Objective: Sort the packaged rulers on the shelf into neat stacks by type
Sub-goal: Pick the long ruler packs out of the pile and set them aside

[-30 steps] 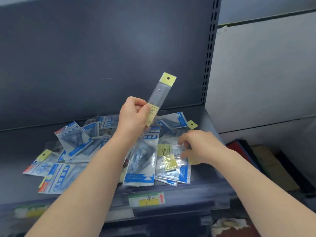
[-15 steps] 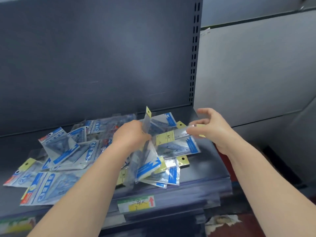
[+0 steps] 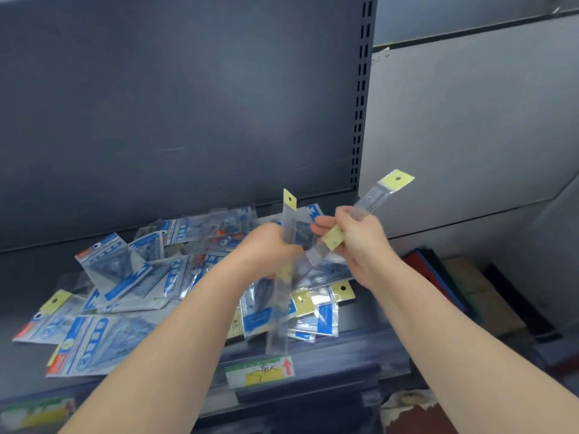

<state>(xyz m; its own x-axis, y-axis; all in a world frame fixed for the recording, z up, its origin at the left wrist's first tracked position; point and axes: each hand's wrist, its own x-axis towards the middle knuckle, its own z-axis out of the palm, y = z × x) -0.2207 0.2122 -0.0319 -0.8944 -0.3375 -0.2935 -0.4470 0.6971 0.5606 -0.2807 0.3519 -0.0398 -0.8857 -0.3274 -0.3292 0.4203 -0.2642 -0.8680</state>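
The bare left forearm and right forearm reach forward from the lower edge of the view and converge near the middle. The left hand shows its back, fingers curled into a fist around an upright ruler pack that sticks out above and below the fist. The right hand sits just beside it, a little higher, fingers and thumb curled round a slanted ruler pack whose top leans up and to the right. Whether the two hands touch is unclear
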